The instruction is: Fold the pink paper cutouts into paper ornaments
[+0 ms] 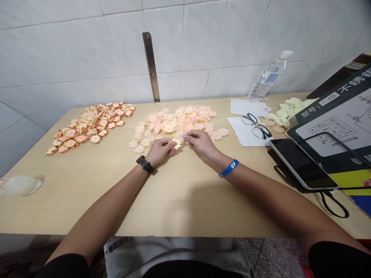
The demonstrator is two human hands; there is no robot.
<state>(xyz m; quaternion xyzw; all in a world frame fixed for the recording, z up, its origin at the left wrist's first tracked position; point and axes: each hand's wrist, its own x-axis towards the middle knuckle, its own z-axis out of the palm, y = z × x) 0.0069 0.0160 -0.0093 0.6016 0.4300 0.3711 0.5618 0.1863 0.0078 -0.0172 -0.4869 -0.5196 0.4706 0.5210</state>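
Observation:
My left hand (pixel 160 150), with a black watch on its wrist, pinches a small pale yellow artificial flower piece (pixel 177 144) with a frilled edge. Close beside it, my right hand (pixel 199 143) has thumb and fingertips pressed together at the flower's right side. Something thin and pale shows at those fingertips, too small to name. A blue band circles the right wrist. Just beyond both hands lies a loose heap of pink and cream flower pieces (pixel 189 116). At the left sits another heap of flower pieces with red-dotted edges (pixel 92 121).
White paper (pixel 240 133) carries eyeglasses (pixel 257 126) at the right. Behind stands a clear water bottle (pixel 268 79). Pale green flower pieces (pixel 286 110), a phone (pixel 303 164) and a dark printed box (pixel 342 119) occupy the right side. A clear cup (pixel 21 185) lies at the left edge.

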